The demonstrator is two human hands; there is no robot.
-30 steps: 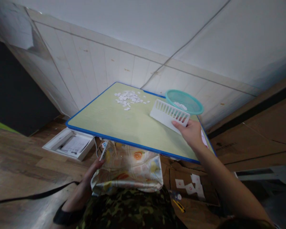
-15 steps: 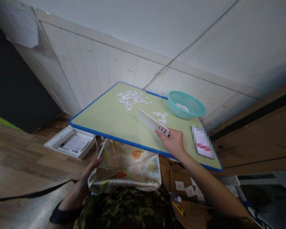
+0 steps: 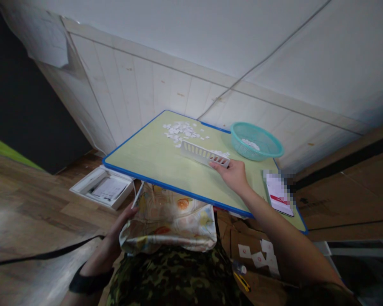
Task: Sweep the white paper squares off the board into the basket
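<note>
My right hand [image 3: 234, 173] grips the right end of a white slotted plastic tray [image 3: 194, 155], held over the green table [image 3: 140, 148] with its slotted side showing. Behind the tray lies a scattered pile of small white pieces [image 3: 180, 129]; a smaller group [image 3: 219, 153] is partly hidden by it. My left hand [image 3: 127, 214] is low at the left, closed on a thin white object [image 3: 138, 193] beside the patterned cloth bag [image 3: 169, 216] on my lap. What that object is cannot be made out.
A turquoise basket [image 3: 268, 146] holding white pieces stands at the table's back right. A phone [image 3: 278, 193] lies near the right edge. Below left is an open white box [image 3: 105, 187]. On cardboard at lower right are paper cards [image 3: 258, 259] and a yellow cutter [image 3: 242, 281].
My right hand has swung the tray flatter and slightly away from me, so it now covers part of the smaller group of pieces. The whole view has shifted a little.
</note>
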